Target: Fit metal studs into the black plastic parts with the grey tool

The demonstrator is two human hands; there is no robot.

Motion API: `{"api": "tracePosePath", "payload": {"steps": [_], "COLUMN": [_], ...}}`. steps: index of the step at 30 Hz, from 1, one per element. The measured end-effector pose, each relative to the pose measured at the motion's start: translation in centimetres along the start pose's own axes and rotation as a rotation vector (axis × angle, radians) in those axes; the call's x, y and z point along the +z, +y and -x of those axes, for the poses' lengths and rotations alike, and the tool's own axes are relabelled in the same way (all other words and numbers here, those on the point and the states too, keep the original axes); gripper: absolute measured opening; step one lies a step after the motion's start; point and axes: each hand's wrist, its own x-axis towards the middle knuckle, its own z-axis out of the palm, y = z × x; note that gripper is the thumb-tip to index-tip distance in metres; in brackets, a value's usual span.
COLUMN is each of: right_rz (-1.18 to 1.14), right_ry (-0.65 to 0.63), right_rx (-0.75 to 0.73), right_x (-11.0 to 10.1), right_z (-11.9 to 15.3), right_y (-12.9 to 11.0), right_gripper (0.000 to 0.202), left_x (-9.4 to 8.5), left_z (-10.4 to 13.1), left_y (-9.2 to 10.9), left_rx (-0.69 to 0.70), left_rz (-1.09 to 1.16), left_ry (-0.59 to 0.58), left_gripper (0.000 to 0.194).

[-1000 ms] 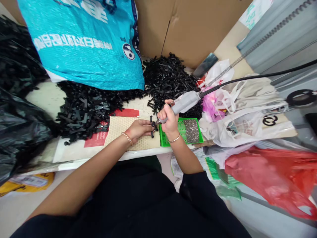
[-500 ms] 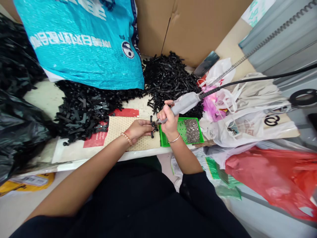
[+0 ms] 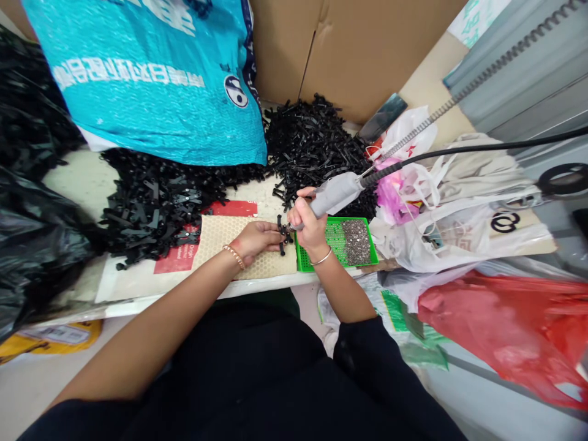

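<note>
Black plastic is what the left hand (image 3: 257, 237) pinches: a small black clip part (image 3: 282, 233), held down on the tan honeycomb mat (image 3: 225, 236). The right hand (image 3: 309, 225) is wrapped tight around a grey electric screwdriver (image 3: 334, 193), and the tool's tip touches the part. The part sits near the middle of the table, just at the mat's 3 o'clock edge.

At 3 o'clock from the hands, touching the mat, lies a green tray (image 3: 335, 236) with a heap of tiny silver screws (image 3: 356, 240) in it. At 12 o'clock is a big pile of black clip parts (image 3: 312, 144), very close to the screwdriver. Another pile of flatter black pieces (image 3: 151, 205) lies at 9 to 10 o'clock, partly over a red sheet (image 3: 177, 257). A blue woven sack (image 3: 151, 79) leans behind that pile, and a brown cardboard box (image 3: 358, 49) stands at the far edge.

A black cable (image 3: 482, 147) and a springy metal hose (image 3: 482, 76) run from the screwdriver toward 2 o'clock, over crumpled white plastic bags (image 3: 459, 208) and a pink one (image 3: 390, 196). A red bag (image 3: 505, 331) lies at 4 o'clock, and a black bag (image 3: 37, 245) at 9 o'clock.
</note>
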Motion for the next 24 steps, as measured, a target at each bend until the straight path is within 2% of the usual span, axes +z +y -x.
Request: {"api": "tracePosePath", "payload": {"steps": [10, 14, 17, 20, 22, 24], "right_rz": [-0.008, 0.028, 0.057, 0.207, 0.345, 0.471], "right_ry": [-0.249, -0.25, -0.218, -0.123, -0.063, -0.002], "right_rx": [0.103, 0.123, 0.114, -0.064, -0.23, -0.353], "right_x": [-0.6, -0.6, -0.2, -0.9, -2.4, -4.1], "right_z": [-0.7, -0.9, -0.8, -1.1, -1.7, -1.9], "right_y": [0.6, 0.8, -0.8, -2.7, -2.8, -1.9], "right_gripper": [0.039, 0.042, 0.039, 0.035, 0.048, 0.065], "left_x": [0.1, -0.2, 0.2, 0.7, 0.7, 0.4], "left_z": [-0.1, -0.8, -0.4, -0.1, -0.6, -1.4], "left_y": [0.2, -0.3, -0.4, -0.3, -0.4, -0.8], "left_rx": [-0.021, 0.018, 0.045, 0.088, 0.107, 0.132], "left_rz": [-0.002, 0.001, -0.001, 0.009, 0.041, 0.124], "left_ry": [0.017, -0.005, -0.025, -0.085, -0.129, -0.088], "left_gripper": [0.021, 0.023, 0.024, 0.024, 0.031, 0.043]}}
